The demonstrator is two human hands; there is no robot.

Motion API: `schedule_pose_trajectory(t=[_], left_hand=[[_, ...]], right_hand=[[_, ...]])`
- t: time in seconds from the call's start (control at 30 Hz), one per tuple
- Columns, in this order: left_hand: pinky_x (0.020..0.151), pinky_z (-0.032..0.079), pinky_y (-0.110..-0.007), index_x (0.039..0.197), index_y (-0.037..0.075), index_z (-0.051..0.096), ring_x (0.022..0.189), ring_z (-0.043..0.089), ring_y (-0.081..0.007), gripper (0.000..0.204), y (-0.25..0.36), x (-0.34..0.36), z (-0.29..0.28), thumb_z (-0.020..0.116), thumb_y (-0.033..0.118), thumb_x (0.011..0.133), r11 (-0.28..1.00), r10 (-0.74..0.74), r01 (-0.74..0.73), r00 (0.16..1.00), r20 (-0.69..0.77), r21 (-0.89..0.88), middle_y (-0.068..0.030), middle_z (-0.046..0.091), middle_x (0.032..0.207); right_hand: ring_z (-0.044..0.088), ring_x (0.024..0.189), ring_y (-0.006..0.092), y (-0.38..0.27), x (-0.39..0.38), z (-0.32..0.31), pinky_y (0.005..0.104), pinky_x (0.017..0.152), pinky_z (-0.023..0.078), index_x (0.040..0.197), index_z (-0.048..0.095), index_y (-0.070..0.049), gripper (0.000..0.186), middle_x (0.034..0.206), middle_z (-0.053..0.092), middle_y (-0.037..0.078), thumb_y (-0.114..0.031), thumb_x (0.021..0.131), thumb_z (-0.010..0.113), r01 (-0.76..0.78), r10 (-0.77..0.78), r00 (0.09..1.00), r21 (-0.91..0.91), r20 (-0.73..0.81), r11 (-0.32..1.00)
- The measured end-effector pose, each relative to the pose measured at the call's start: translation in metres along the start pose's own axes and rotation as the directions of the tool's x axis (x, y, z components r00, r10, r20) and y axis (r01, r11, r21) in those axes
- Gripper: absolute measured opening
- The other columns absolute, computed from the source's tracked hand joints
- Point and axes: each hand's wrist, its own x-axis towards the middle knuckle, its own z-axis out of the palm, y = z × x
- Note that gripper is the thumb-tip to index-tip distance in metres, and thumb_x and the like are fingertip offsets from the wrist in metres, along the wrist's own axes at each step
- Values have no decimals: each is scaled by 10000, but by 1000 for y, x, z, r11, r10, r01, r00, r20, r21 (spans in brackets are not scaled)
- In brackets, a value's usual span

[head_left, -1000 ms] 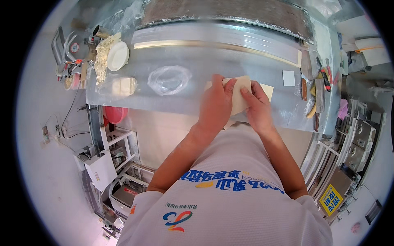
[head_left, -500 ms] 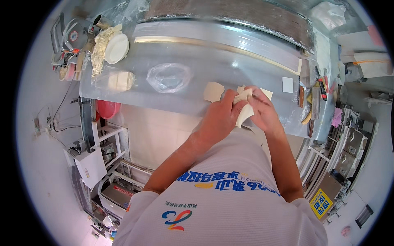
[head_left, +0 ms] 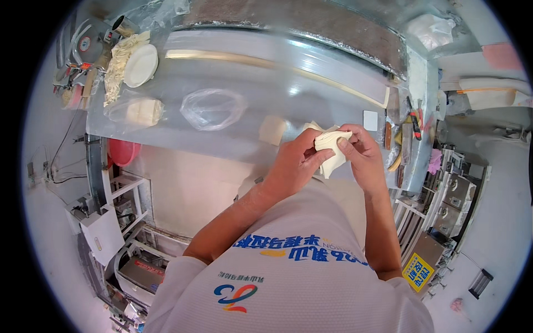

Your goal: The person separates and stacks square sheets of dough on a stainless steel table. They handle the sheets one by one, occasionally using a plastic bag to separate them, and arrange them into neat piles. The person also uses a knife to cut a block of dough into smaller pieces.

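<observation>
A stack of thin, pale dough sheets (head_left: 331, 145) is held over the table's near edge, its layers fanned and its lower corner hanging down. My left hand (head_left: 292, 165) grips the stack's left side, thumb across the front. On the other side my right hand (head_left: 365, 159) pinches it between thumb and fingers. More pale sheet edges show just behind the hands, partly hidden. To the left, a square dough sheet (head_left: 272, 130) lies flat on the grey metal table (head_left: 244, 143).
A clear plastic bag (head_left: 214, 109) and a bagged pale block (head_left: 144, 112) lie at left, near a white bowl (head_left: 141, 65) and a heap of dough strips (head_left: 115, 73). At right are a white card (head_left: 370, 120) and several long-handled tools (head_left: 414, 125). A long pale strip (head_left: 222, 60) crosses behind.
Both hands have opened the folded dough sheets into a flatter, fanned stack facing up. The view has shifted, so the table's things sit further left.
</observation>
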Motion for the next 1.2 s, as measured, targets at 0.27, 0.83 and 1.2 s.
schedule_pose_trajectory(t=[0.27,0.83,1.2], left_hand=[[999,530,-341,1226,40,635,1167,626,-135,256,6,4,-7,735,58,991,913,4,57,989,150,-403,-39,631,1257],[1012,514,-323,1228,42,630,1120,637,-156,258,20,-14,-8,645,-45,985,972,215,-212,976,32,-98,-54,651,1175],[1035,518,-372,1377,39,584,1203,623,-250,602,52,-24,5,850,-12,839,910,414,-410,900,-134,58,-131,622,1339]], right_hand=[[642,911,76,-61,-24,-7,245,813,503,1193,737,17,218,1017,723,25,3,975,735,109,-160,973,-277,-166,955],[660,887,143,-81,-30,-11,264,777,513,1103,760,53,198,1034,739,84,29,910,794,269,-301,953,-338,-43,902],[651,868,185,-93,-40,-6,306,765,509,1078,793,26,262,947,768,99,-36,834,865,413,-403,907,-463,125,784]])
